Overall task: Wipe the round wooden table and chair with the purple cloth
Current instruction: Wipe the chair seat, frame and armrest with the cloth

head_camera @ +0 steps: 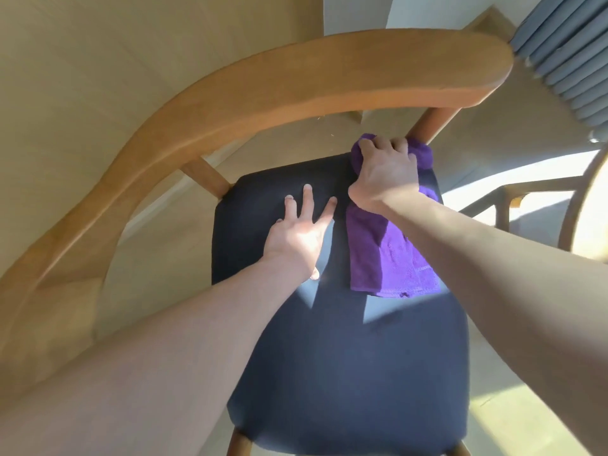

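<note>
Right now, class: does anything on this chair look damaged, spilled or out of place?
Nothing stands out. The purple cloth trails over the dark seat from the right hand; the left hand rests flat.

Left hand (297,240): flat, fingers spread straight (palm down).
Right hand (385,174): fingers curled, gripping; both arms extended.

A vivid purple terry cloth (388,255) lies at the right edge of the dark navy padded seat (345,357). The curved wooden chair frame (250,93) is honey-brown; the ribbed curtain (569,51) is grey-blue; the floor (82,60) is pale beige.
</note>
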